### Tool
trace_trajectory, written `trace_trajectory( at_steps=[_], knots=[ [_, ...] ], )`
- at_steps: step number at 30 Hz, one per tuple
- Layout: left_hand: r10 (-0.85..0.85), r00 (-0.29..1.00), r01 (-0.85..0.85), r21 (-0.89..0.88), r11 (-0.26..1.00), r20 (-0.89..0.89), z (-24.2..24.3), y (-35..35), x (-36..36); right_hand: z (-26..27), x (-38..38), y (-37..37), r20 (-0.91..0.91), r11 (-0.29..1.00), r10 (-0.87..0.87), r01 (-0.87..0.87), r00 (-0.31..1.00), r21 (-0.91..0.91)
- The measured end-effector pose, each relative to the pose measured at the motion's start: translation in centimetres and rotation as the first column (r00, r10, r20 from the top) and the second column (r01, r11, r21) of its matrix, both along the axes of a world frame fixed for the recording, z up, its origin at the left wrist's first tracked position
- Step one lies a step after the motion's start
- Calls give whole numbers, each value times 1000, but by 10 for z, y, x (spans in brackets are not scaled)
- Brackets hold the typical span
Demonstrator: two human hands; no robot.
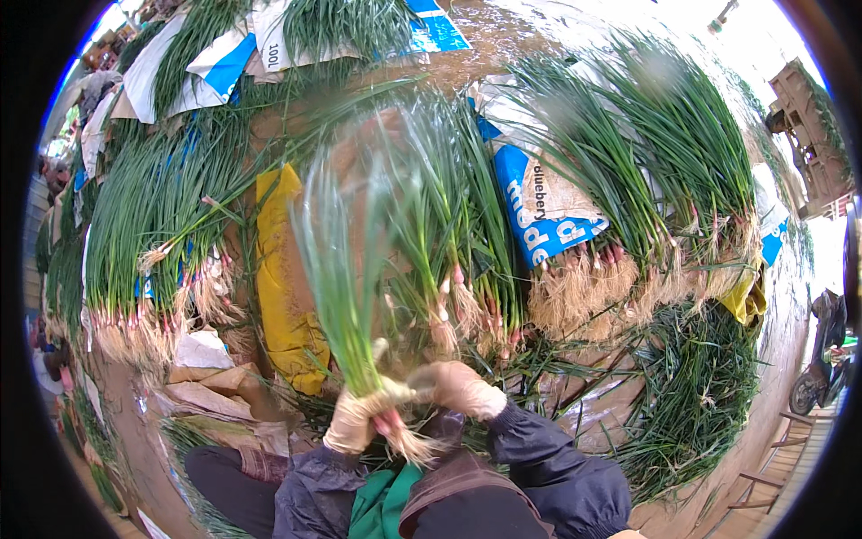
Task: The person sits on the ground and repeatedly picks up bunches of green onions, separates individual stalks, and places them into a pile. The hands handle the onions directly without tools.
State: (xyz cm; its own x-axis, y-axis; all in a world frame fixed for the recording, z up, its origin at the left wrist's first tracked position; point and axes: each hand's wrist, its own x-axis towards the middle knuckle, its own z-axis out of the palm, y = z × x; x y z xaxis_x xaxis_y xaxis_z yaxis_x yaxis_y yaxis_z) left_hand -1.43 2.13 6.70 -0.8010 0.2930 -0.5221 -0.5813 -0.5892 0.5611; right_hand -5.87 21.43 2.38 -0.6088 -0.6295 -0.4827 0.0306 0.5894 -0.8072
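Note:
My gloved left hand (353, 419) is closed around a bunch of spring onions (345, 316). The green leaves point away from me and blur towards their tips. Pinkish bulbs and pale roots (404, 438) stick out below the fist, over my lap. Against the bunch's near side is my gloved right hand (466, 389), its fingers bent and meeting my left hand. Whether those fingers pinch anything is hard to see. Just beyond my hands lies a loose heap of spring onions (465, 290), roots towards me.
A yellow sack (286, 283) lies left of the heap, beside rows of spring onions (155, 229). To the right, a blue-and-white printed sack (525, 202) partly covers more bunches (700, 148). Leaf trimmings (693, 397) pile up at right. A scooter (818, 357) stands farther off.

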Motion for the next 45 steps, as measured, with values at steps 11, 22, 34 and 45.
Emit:
trace_trajectory(
  at_steps=[11, 22, 34, 45],
  knots=[
    [-194, 964, 240, -281, 929, 183, -33, 21, -79, 5, 5, -10, 80, 724, -651, 650, 755, -232],
    [226, 972, -209, -210, 955, 60, -11, -45, 45, -18, -24, -12, -449, 741, -605, 671, 657, -18],
    [-59, 972, 138, -352, 926, 228, -24, 9, -9, 29, 36, 1, 85, 930, -322, 332, 943, -161],
    [220, 951, -134, -352, 926, 218, -13, -7, 0, -8, -53, 1, -715, 720, -534, 686, 451, -104]
  ],
)
